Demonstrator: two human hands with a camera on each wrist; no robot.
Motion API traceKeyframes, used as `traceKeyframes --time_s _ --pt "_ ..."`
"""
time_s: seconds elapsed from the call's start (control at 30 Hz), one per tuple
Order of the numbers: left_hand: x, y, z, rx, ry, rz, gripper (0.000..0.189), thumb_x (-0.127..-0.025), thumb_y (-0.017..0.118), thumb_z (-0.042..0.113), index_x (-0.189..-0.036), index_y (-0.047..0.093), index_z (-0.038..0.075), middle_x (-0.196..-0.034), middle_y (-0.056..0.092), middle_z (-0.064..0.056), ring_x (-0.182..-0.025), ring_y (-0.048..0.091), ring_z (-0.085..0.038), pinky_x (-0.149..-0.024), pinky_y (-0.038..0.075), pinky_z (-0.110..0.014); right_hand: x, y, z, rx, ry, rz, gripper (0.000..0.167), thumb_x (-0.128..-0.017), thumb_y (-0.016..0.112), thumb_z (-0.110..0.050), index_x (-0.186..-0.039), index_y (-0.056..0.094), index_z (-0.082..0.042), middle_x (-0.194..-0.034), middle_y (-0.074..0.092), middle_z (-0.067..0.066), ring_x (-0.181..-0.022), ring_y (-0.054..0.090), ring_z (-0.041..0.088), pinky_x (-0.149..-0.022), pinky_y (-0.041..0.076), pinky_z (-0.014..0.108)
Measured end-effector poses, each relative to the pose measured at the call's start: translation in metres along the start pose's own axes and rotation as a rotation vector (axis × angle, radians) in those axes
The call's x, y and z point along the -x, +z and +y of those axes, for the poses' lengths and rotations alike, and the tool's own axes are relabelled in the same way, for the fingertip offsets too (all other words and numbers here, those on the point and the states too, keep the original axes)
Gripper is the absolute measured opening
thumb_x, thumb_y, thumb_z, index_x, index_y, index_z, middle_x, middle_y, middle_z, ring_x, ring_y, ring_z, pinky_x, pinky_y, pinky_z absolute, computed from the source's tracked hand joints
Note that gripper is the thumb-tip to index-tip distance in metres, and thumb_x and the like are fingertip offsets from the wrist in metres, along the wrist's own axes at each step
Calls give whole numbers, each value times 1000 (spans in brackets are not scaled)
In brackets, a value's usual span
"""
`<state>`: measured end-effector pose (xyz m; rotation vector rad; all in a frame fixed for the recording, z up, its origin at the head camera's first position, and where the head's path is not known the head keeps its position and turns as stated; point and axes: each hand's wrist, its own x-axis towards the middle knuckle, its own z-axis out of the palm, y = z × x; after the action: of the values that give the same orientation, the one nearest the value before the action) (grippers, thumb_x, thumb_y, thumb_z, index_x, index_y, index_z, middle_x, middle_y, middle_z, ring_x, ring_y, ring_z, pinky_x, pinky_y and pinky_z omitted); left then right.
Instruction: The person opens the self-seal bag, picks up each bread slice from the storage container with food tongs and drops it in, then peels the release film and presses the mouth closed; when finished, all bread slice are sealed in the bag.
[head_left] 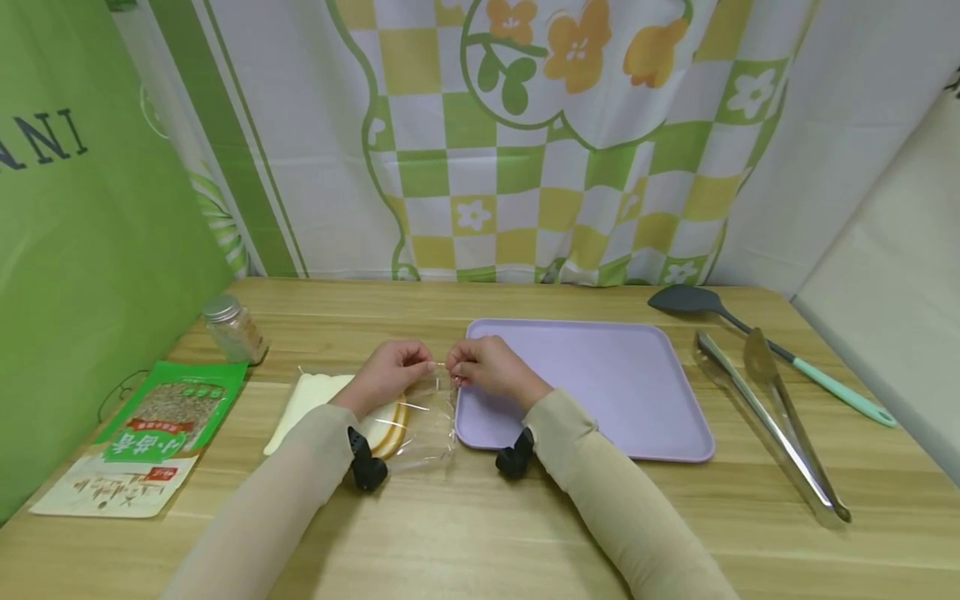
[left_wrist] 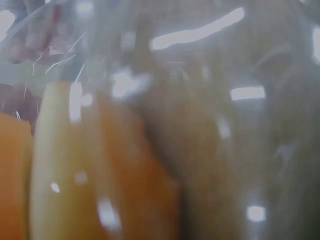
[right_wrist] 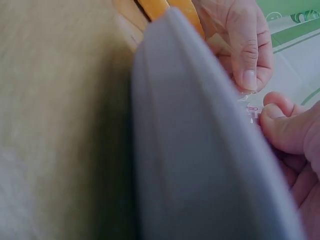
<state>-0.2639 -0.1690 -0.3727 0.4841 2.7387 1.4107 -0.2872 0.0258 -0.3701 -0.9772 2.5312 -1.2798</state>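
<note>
Slices of bread [head_left: 388, 421] with brown crusts lie in a clear plastic bag [head_left: 431, 425] on the table. My left hand [head_left: 390, 372] pinches the gathered end of the bag between thumb and fingers. Close beside it, my right hand [head_left: 497, 368] pinches a small strip at the same end, above the left edge of the lilac tray [head_left: 585, 383]. In the right wrist view a little printing shows on that strip [right_wrist: 254, 114]; its exact kind is unclear. Through the shiny film, the left wrist view shows the bread [left_wrist: 55, 165] blurred and close.
Left of the bread stand a spice jar [head_left: 236, 332] with a metal lid and a green seed packet [head_left: 161, 429]. Metal tongs [head_left: 772, 425] and a spatula [head_left: 772, 346] with a mint handle lie right of the tray. A patterned curtain [head_left: 525, 167] hangs behind.
</note>
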Motion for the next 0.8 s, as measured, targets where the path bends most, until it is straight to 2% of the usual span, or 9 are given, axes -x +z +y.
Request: traceKeyframes --time_s 0.27,0.47,0.6,0.7,0.8 --pt "-1 1 -1 -4 -10 -2 10 -88 61 9 -80 62 3 -68 53 1 -65 46 -13 -59 40 -25 4 -1 -2 18 -42 3 7 -87 59 0 -81 63 -1 -72 66 8 -61 57 7 -58 48 18" --pt "2 -4 -2 25 -63 40 9 -89 59 10 -83 60 4 -67 50 1 -62 45 -14 -58 40 -26 5 -7 2 -111 35 25 9 -89 55 2 -83 61 2 -75 65 10 -65 59 10 -62 52 23" --pt "1 -6 -3 13 -53 32 9 -89 60 11 -82 60 5 -65 49 1 -62 45 -14 -57 40 -26 3 -11 3 -194 49 41 8 -90 55 0 -94 61 3 -89 66 14 -78 61 15 -69 53 26" --pt "1 -5 -3 11 -38 33 10 -88 61 12 -82 62 5 -65 50 2 -63 45 -14 -58 40 -25 1 -12 2 -188 35 17 15 -90 56 -3 -103 63 0 -100 66 13 -89 60 17 -76 51 26" --pt "0 -2 -1 23 -35 22 10 -88 62 12 -82 62 4 -66 51 2 -63 46 -14 -59 40 -25 -1 -10 0 -173 35 -23 17 -89 56 -2 -105 64 0 -101 66 12 -90 59 15 -79 50 25"
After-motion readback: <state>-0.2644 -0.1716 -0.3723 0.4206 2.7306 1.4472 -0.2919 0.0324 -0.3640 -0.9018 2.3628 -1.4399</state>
